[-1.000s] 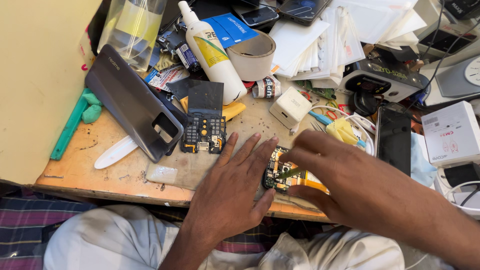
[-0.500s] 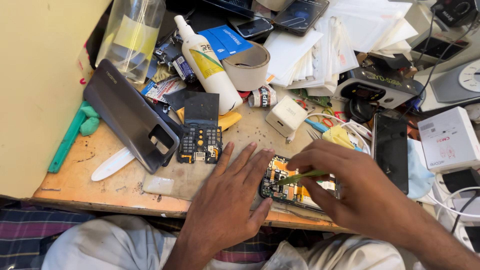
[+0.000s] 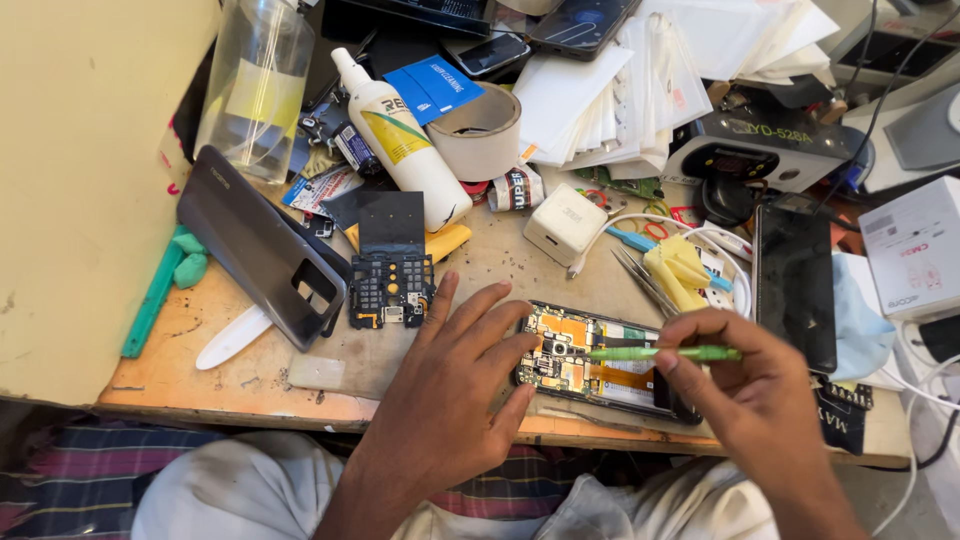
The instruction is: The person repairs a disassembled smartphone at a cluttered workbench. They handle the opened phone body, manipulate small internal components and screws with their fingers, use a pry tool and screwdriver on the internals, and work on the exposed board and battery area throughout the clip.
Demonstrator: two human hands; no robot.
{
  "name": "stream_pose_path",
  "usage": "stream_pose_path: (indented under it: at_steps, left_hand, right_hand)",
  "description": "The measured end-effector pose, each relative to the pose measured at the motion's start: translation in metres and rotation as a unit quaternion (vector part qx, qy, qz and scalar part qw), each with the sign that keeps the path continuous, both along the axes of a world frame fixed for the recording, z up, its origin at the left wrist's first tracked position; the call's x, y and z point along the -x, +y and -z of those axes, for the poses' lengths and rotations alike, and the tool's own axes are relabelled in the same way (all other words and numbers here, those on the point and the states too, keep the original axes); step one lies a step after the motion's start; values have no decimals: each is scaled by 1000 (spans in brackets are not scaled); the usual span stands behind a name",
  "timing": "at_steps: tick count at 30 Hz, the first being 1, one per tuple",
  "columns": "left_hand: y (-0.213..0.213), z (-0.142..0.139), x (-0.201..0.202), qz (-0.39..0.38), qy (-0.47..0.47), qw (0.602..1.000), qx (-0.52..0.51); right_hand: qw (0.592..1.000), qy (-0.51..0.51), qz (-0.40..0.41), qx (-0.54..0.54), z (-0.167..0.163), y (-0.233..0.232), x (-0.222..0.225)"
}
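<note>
An opened phone (image 3: 590, 365) lies near the front edge of the wooden bench, its circuit board and orange flex cables showing. My left hand (image 3: 455, 385) rests flat beside it, fingers spread, with the fingertips touching the phone's left end. My right hand (image 3: 745, 390) grips a thin green tool (image 3: 660, 353), held level, its tip over the phone's board. A dark grey phone back cover (image 3: 262, 245) and a black inner frame part (image 3: 390, 285) lie to the left.
A white bottle (image 3: 395, 135), a tape roll (image 3: 482, 130), a white charger (image 3: 563, 222), tweezers (image 3: 640, 280), yellow picks (image 3: 680, 270) and a black phone (image 3: 795, 285) crowd the bench. A white box (image 3: 915, 250) stands at the right. A yellowish panel (image 3: 90, 150) walls the left.
My right hand has drawn back to the right, uncovering the phone, and the green tool now lies level over the board. My left hand has stayed at the phone's left end.
</note>
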State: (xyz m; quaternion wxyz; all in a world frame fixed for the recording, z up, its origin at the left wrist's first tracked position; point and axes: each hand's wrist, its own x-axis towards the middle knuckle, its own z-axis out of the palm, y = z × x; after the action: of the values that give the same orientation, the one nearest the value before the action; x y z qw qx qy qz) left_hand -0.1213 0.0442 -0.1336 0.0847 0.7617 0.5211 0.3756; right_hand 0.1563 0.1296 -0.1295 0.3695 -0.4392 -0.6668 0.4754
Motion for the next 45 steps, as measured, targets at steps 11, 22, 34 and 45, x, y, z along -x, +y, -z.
stream_pose_path:
  at_steps: [11,22,34,45]
  left_hand:
    - [-9,2,-22,-47,-1,999,-14]
    - [-6,4,-24,-66,-27,997,-24]
    - [12,-15,-23,-12,106,994,6]
    - [35,-28,-11,-47,147,988,-17]
  right_hand:
    - [999,42,10,-6,30,-19,7]
    - [997,80,16,18,26,-21,14]
    - [989,73,129,-3,23,-17,1]
    - [983,127,136,-3,39,-11,-9]
